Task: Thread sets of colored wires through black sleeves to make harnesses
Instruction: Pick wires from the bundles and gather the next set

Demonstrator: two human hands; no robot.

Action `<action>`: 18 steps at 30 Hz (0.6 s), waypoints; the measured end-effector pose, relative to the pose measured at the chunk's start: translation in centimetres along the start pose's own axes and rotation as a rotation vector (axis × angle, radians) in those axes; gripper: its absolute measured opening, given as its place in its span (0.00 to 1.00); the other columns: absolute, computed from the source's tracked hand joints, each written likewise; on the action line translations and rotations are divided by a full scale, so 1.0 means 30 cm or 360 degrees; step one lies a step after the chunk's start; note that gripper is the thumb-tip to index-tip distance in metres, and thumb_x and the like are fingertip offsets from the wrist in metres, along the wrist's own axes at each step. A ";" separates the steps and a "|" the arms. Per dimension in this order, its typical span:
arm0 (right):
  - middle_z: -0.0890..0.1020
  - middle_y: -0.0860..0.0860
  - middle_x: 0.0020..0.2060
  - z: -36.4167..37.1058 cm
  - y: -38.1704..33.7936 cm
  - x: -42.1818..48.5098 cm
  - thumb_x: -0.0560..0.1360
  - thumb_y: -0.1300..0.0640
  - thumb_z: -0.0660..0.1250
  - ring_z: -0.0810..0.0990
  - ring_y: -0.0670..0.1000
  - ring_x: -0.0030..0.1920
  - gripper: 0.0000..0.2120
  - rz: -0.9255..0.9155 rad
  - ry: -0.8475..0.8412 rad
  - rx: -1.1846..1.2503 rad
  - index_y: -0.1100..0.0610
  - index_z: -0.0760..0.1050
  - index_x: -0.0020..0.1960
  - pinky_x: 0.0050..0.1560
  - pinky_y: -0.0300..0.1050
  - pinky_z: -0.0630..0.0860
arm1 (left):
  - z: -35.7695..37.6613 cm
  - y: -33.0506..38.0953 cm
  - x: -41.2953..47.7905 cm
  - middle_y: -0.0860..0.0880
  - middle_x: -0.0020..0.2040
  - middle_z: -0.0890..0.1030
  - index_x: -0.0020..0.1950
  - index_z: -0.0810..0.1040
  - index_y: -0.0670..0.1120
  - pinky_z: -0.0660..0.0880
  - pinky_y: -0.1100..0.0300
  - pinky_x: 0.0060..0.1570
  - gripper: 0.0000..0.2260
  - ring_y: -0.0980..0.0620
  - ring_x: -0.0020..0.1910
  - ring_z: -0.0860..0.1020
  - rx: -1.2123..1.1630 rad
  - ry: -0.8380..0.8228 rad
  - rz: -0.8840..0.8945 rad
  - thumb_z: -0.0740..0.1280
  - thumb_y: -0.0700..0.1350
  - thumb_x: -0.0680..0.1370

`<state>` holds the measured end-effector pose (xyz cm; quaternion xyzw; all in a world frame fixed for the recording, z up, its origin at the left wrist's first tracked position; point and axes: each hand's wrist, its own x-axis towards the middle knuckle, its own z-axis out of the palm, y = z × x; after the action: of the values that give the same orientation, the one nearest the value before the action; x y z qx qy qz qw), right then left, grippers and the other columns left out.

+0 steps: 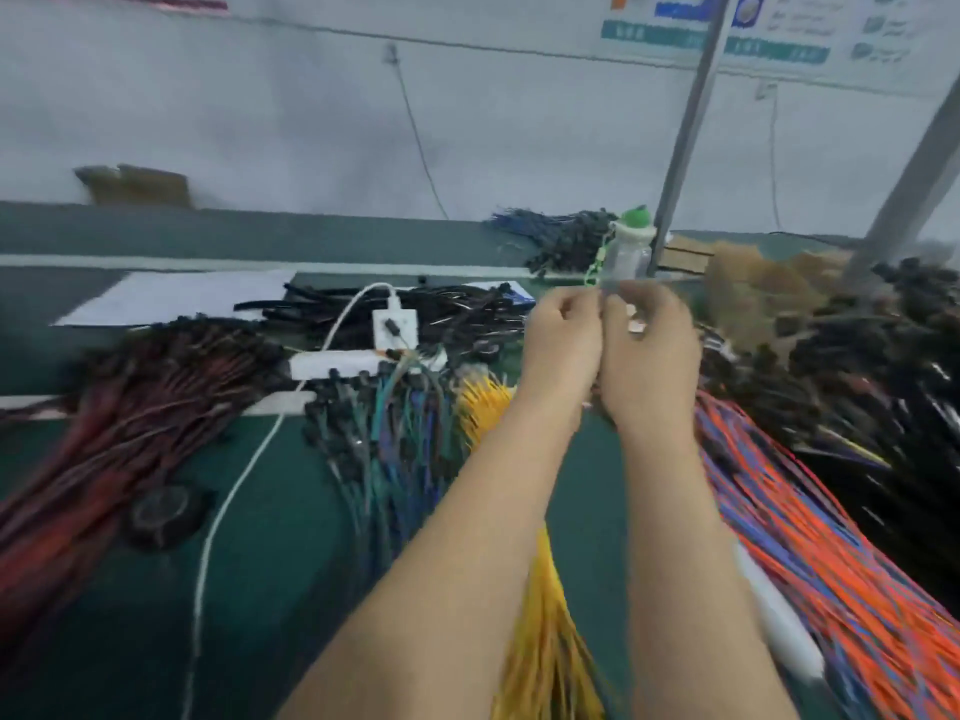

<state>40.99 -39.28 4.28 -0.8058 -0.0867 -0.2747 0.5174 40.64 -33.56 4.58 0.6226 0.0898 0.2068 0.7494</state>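
Left hand [563, 345] and right hand [649, 350] meet, fingers curled; contents indiscernible. Judged part-done: sleeved bundles [384, 423] piled, yellow wires [540, 641] loose.

Left hand [563, 345] and right hand [649, 356] raised ahead, side by side, touching; fingers [641, 299] curled inward; forearms [675, 537] bare, converging

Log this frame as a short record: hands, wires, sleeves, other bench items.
hands: left hand and right hand raised together, fingers curled, tips meeting; anything held is too blurred to tell
wires: yellow wires below the forearms; orange-blue wires at right; red wires at left
sleeves: black sleeves piled at back
other: power strip, bottle
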 end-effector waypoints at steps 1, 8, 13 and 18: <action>0.80 0.57 0.54 0.077 -0.044 -0.046 0.78 0.60 0.61 0.76 0.55 0.56 0.10 0.0007 -0.0176 0.0067 0.61 0.77 0.57 0.56 0.42 0.68 | -0.109 0.010 -0.005 0.45 0.46 0.81 0.54 0.78 0.40 0.75 0.63 0.40 0.09 0.52 0.43 0.79 0.0006 0.0101 0.0007 0.61 0.40 0.79; 0.84 0.55 0.51 0.548 -0.296 -0.410 0.78 0.59 0.63 0.80 0.55 0.54 0.10 -0.0112 -0.1123 0.0154 0.60 0.80 0.54 0.55 0.44 0.73 | -0.801 0.026 -0.103 0.45 0.48 0.78 0.49 0.75 0.44 0.73 0.57 0.46 0.06 0.49 0.47 0.76 0.0191 0.0923 0.0039 0.60 0.38 0.79; 0.80 0.58 0.57 0.799 -0.354 -0.609 0.77 0.54 0.65 0.77 0.59 0.59 0.14 -0.0029 -0.1454 -0.0209 0.59 0.74 0.60 0.56 0.48 0.72 | -1.129 0.021 -0.130 0.46 0.49 0.77 0.55 0.76 0.43 0.72 0.57 0.52 0.10 0.51 0.48 0.75 0.0234 0.1194 -0.0056 0.57 0.36 0.79; 0.81 0.60 0.53 0.863 -0.317 -0.624 0.77 0.61 0.61 0.78 0.61 0.55 0.11 0.0219 -0.1284 -0.0272 0.62 0.76 0.56 0.53 0.49 0.73 | -1.210 -0.012 -0.107 0.50 0.40 0.75 0.52 0.73 0.42 0.73 0.61 0.43 0.05 0.53 0.41 0.75 0.0021 0.1034 -0.0216 0.59 0.39 0.80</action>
<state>30.49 -9.48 -6.35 -0.8928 -0.2054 0.0920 0.3902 23.61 -2.43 -3.75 0.5216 0.3666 0.3435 0.6896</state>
